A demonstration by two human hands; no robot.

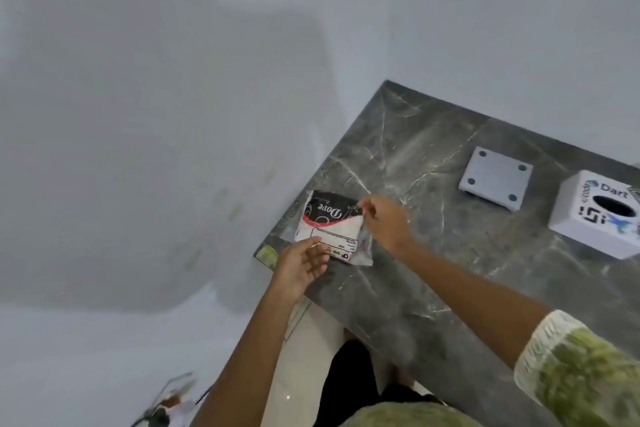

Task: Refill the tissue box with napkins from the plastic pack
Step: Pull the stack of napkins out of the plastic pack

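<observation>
On the dark marble table [433, 253] by a pale wall, the plastic pack [329, 225] lies at the left corner, white napkins [332, 236] inside. The right hand [386, 222] pinches its far right edge. The left hand [301, 267] touches its near edge, though I cannot tell if it grips. The white tissue box [588, 218] sits well to the right, its oval opening dark.

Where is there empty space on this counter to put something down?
Bare counter lies between the napkin pack and the grey plate, and in front of the tissue box. The left corner is crowded: left hand and right hand hold the pack.
</observation>
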